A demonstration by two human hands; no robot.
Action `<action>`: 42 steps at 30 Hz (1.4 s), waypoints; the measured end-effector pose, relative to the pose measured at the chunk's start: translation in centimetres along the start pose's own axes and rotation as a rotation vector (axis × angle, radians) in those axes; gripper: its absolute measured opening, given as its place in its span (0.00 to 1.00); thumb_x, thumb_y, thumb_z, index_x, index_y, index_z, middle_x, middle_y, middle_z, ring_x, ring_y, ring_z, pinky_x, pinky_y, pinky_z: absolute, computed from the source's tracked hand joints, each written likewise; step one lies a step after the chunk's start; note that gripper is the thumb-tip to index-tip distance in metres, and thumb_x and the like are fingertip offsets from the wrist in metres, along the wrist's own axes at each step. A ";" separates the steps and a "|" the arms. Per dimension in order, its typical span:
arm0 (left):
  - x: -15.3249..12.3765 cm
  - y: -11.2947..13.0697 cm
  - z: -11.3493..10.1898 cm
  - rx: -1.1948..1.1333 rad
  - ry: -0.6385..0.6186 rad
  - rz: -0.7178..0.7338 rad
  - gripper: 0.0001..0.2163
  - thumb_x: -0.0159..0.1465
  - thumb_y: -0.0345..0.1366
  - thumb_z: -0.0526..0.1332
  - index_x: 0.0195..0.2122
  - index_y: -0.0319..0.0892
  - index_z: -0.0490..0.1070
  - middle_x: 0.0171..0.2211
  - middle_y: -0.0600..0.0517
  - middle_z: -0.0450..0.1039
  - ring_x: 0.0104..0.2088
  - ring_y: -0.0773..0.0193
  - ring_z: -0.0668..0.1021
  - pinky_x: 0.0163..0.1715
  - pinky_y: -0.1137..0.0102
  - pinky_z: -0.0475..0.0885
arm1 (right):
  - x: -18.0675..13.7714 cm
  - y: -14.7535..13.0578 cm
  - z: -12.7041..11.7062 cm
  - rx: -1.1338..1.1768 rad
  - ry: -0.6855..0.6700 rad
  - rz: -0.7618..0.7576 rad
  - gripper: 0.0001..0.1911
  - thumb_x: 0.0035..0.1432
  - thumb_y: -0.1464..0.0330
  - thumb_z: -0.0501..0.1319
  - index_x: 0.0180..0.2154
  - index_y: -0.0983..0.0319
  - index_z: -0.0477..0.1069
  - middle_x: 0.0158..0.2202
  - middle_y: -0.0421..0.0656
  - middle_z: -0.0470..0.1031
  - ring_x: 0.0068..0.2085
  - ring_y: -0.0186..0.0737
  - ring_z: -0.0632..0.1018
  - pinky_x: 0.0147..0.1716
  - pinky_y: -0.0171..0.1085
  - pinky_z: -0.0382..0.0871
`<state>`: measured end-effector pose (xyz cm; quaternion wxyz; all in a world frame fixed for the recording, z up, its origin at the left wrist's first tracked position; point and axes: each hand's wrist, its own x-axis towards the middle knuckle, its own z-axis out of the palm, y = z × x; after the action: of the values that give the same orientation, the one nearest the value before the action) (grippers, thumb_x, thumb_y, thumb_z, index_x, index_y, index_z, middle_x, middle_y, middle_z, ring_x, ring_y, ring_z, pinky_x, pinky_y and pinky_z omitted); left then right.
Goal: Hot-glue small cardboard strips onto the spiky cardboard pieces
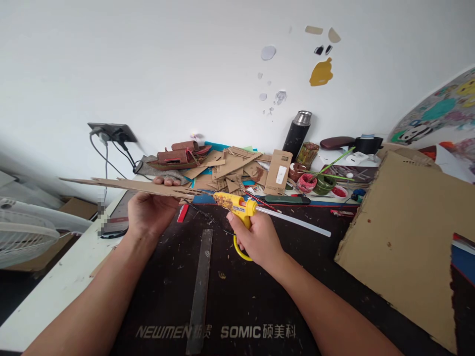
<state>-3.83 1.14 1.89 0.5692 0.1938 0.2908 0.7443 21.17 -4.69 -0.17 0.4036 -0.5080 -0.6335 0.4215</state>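
Both your hands grip: your left hand (pixel 150 211) clasps a long cardboard strip (pixel 129 185) held flat above the desk mat (pixel 260 296); your right hand (pixel 258 242) clenches the yellow glue gun (pixel 237 206), nozzle touching the strip's end.

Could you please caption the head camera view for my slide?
Left hand holds a flat cardboard piece level while the right hand points a yellow glue gun toward its end.

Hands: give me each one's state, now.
Left hand: closed on a long jagged brown cardboard strip.
Right hand: closed on a yellow plastic glue gun.
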 end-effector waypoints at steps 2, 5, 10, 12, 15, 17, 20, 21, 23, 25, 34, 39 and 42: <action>0.0 0.1 0.0 -0.009 0.004 -0.007 0.07 0.51 0.27 0.66 0.30 0.44 0.74 0.29 0.53 0.78 0.36 0.61 0.83 0.42 0.67 0.84 | 0.0 0.1 0.0 -0.002 0.004 0.004 0.23 0.71 0.50 0.59 0.28 0.56 0.65 0.18 0.37 0.68 0.20 0.38 0.71 0.22 0.36 0.62; 0.1 0.1 -0.1 -0.027 0.010 -0.015 0.09 0.48 0.26 0.67 0.31 0.42 0.74 0.28 0.52 0.78 0.36 0.60 0.83 0.41 0.66 0.84 | 0.1 0.2 -0.1 -0.014 0.013 0.024 0.25 0.71 0.48 0.60 0.26 0.56 0.65 0.18 0.38 0.68 0.20 0.38 0.71 0.22 0.36 0.62; 0.3 0.2 -0.3 -0.047 0.008 -0.017 0.10 0.46 0.26 0.68 0.30 0.41 0.74 0.28 0.51 0.79 0.36 0.59 0.83 0.42 0.67 0.83 | 0.2 0.3 -0.1 -0.024 0.014 0.030 0.26 0.70 0.47 0.60 0.26 0.56 0.65 0.18 0.38 0.68 0.20 0.38 0.71 0.23 0.36 0.62; 0.3 0.2 -0.2 -0.053 0.024 -0.025 0.10 0.46 0.26 0.67 0.30 0.41 0.74 0.28 0.52 0.79 0.36 0.59 0.83 0.41 0.67 0.83 | 0.2 0.3 -0.1 -0.039 0.015 0.031 0.25 0.70 0.47 0.60 0.26 0.56 0.64 0.18 0.38 0.68 0.20 0.39 0.71 0.23 0.36 0.62; 0.2 0.2 -0.1 -0.059 0.044 -0.039 0.10 0.46 0.25 0.66 0.30 0.41 0.73 0.27 0.52 0.79 0.36 0.59 0.83 0.40 0.67 0.83 | 0.2 0.3 -0.1 -0.062 0.007 0.032 0.25 0.71 0.48 0.59 0.26 0.55 0.64 0.18 0.38 0.68 0.20 0.39 0.72 0.23 0.37 0.62; 0.2 0.1 -0.1 -0.059 0.035 -0.038 0.10 0.45 0.25 0.66 0.30 0.41 0.74 0.27 0.51 0.79 0.36 0.59 0.83 0.40 0.67 0.83 | 0.2 0.3 -0.1 -0.072 -0.004 0.025 0.24 0.71 0.49 0.59 0.26 0.56 0.65 0.18 0.39 0.69 0.21 0.40 0.72 0.23 0.36 0.62; 0.1 -0.1 -0.1 -0.045 -0.005 -0.040 0.10 0.46 0.25 0.66 0.30 0.42 0.74 0.28 0.52 0.79 0.36 0.59 0.83 0.41 0.67 0.83 | 0.2 0.2 -0.1 -0.084 -0.027 0.012 0.23 0.71 0.50 0.60 0.27 0.56 0.66 0.19 0.39 0.69 0.23 0.40 0.73 0.23 0.36 0.61; 0.1 -0.2 -0.1 -0.036 -0.016 -0.039 0.10 0.46 0.26 0.67 0.30 0.42 0.74 0.28 0.52 0.78 0.36 0.59 0.83 0.42 0.67 0.83 | 0.1 0.2 -0.1 -0.086 -0.032 0.010 0.23 0.71 0.50 0.60 0.27 0.56 0.65 0.19 0.39 0.69 0.22 0.40 0.72 0.23 0.36 0.61; 0.1 -0.3 -0.1 -0.022 -0.032 -0.044 0.10 0.46 0.26 0.67 0.30 0.42 0.74 0.28 0.52 0.78 0.36 0.60 0.82 0.42 0.67 0.82 | 0.1 0.1 0.0 -0.085 -0.030 0.009 0.23 0.71 0.50 0.60 0.27 0.56 0.65 0.19 0.39 0.69 0.22 0.40 0.72 0.23 0.37 0.61; 0.1 -0.3 -0.1 -0.015 -0.044 -0.047 0.11 0.46 0.27 0.68 0.31 0.42 0.73 0.28 0.52 0.77 0.36 0.60 0.82 0.43 0.67 0.81 | 0.2 0.2 0.0 -0.076 -0.023 0.008 0.23 0.71 0.50 0.60 0.28 0.56 0.66 0.20 0.39 0.70 0.22 0.40 0.72 0.23 0.37 0.61; -0.1 -0.3 -0.1 -0.022 -0.049 -0.056 0.13 0.45 0.26 0.68 0.32 0.42 0.71 0.28 0.53 0.77 0.35 0.62 0.82 0.43 0.68 0.81 | 0.3 0.5 0.0 -0.019 -0.004 0.014 0.24 0.71 0.48 0.60 0.28 0.56 0.66 0.18 0.37 0.68 0.21 0.39 0.71 0.23 0.36 0.62; 0.0 -0.4 -0.2 0.000 -0.069 -0.069 0.12 0.45 0.26 0.68 0.31 0.42 0.71 0.29 0.53 0.76 0.36 0.61 0.82 0.43 0.67 0.82 | 0.2 0.4 -0.1 0.023 0.002 0.022 0.25 0.71 0.47 0.60 0.27 0.56 0.66 0.18 0.38 0.70 0.20 0.38 0.71 0.22 0.36 0.63; 0.2 -0.5 -0.3 0.074 -0.068 -0.095 0.09 0.50 0.27 0.68 0.30 0.43 0.71 0.29 0.52 0.76 0.34 0.61 0.82 0.42 0.67 0.82 | 0.3 -0.2 -0.5 0.087 0.023 0.047 0.27 0.69 0.44 0.61 0.26 0.56 0.66 0.18 0.38 0.70 0.19 0.38 0.72 0.21 0.36 0.65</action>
<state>-3.74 1.38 1.28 0.6058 0.2261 0.3075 0.6981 21.59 -4.38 0.17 0.4226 -0.5098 -0.5976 0.4521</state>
